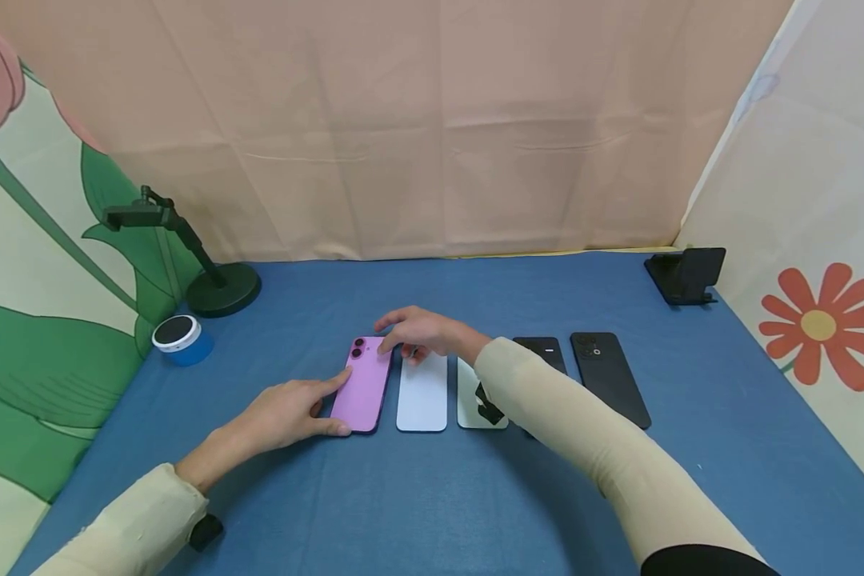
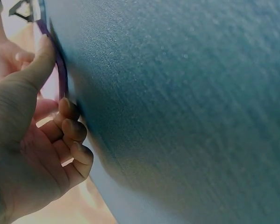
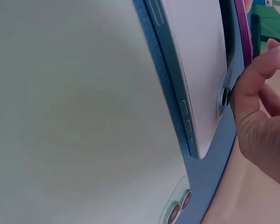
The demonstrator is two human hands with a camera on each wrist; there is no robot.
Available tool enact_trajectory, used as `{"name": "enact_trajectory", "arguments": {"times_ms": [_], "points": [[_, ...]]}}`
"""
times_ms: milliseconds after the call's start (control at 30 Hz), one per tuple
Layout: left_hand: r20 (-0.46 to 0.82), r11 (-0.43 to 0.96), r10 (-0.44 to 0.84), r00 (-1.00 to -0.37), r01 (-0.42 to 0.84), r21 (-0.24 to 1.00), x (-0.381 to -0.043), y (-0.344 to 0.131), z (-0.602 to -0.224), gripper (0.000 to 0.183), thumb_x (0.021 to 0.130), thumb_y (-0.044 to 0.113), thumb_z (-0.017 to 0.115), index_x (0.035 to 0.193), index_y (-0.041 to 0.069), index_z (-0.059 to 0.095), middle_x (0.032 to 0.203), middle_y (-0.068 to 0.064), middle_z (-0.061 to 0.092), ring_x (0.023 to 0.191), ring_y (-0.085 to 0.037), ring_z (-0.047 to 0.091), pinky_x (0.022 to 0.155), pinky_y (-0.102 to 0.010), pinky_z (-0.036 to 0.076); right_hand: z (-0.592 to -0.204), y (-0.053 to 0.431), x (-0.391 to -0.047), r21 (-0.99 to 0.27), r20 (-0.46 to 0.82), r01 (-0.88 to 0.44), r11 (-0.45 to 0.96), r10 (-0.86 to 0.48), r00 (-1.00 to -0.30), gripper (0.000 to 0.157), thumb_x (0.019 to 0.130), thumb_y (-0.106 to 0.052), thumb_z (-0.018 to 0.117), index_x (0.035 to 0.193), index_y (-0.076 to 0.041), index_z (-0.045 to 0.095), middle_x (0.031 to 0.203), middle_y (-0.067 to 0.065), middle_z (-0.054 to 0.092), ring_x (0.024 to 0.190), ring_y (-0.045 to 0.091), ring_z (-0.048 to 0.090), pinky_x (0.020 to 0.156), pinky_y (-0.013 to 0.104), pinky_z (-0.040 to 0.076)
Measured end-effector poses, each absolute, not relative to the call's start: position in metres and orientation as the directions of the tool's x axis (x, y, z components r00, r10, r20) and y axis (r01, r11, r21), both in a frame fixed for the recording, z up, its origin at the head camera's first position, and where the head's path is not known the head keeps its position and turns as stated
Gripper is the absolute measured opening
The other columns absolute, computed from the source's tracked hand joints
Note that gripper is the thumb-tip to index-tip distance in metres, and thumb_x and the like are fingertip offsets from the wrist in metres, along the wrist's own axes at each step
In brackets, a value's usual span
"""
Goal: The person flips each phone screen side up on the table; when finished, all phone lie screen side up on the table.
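A glossy purple smartphone with a two-lens camera [image 1: 365,392] is at the left end of a row of phones, back up, its camera end away from the person. The left hand [image 1: 284,412] holds its left side: thumb at the lower corner, index finger higher on the edge, the two spread apart, the remaining fingers curled in the left wrist view. The right hand [image 1: 428,332] is at its upper right corner, thumb tip against the phone and index finger reaching past the top edge, apart from the thumb; whether they clamp on it I cannot tell. Just beside, under the right hand, lies a pale white-lavender phone [image 1: 422,400], then a pale greenish-white phone [image 1: 468,400], a black phone [image 1: 543,349] mostly hidden by the cream right sleeve [image 1: 583,424], and a dark grey phone [image 1: 610,380]. All are on a blue cloth-covered table [image 1: 374,496]. Well apart, at the far left, are a black jointed stand with a round base [image 1: 238,286] and a blue-and-white round container with a black top [image 1: 193,348]; a small black folding stand [image 1: 702,268] is at the far right corner.
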State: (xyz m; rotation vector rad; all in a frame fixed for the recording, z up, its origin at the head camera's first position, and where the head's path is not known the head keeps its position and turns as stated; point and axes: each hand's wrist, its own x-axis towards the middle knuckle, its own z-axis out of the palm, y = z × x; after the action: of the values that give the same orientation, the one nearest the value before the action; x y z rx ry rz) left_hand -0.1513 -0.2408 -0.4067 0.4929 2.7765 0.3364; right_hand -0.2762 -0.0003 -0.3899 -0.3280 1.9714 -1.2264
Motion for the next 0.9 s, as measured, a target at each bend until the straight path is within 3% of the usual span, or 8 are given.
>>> {"name": "enact_trajectory", "arguments": {"times_ms": [267, 900], "points": [[-0.249, 0.912, 0.373, -0.894, 0.304, 0.274, -0.1523, -0.2419, -0.4068, 0.098, 0.079, 0.069, 0.069, 0.157, 0.020, 0.036, 0.073, 0.003, 0.049, 0.064, -0.011, 0.046, 0.054, -0.026, 0.032, -0.3934, -0.0001, -0.2750, -0.867, -0.457, 0.174, 0.467, -0.609, -0.648, 0.054, 0.090, -0.017, 0.072, 0.142, -0.020, 0.057, 0.084, 0.007, 0.054, 0.058, 0.015, 0.048, 0.053, 0.027, 0.046], [-0.246, 0.910, 0.381, -0.891, 0.314, 0.271, -0.1525, -0.2429, -0.4060, 0.097, 0.079, 0.070, 0.069, 0.156, 0.020, 0.037, 0.073, 0.004, 0.049, 0.064, -0.010, 0.046, 0.054, -0.026, 0.033, -0.3939, 0.0032, -0.2696, -0.859, -0.376, -0.008, 0.512, -0.641, -0.669, 0.057, 0.088, -0.012, 0.075, 0.142, -0.022, 0.059, 0.079, 0.005, 0.058, 0.061, 0.015, 0.048, 0.053, 0.027, 0.047]]}}
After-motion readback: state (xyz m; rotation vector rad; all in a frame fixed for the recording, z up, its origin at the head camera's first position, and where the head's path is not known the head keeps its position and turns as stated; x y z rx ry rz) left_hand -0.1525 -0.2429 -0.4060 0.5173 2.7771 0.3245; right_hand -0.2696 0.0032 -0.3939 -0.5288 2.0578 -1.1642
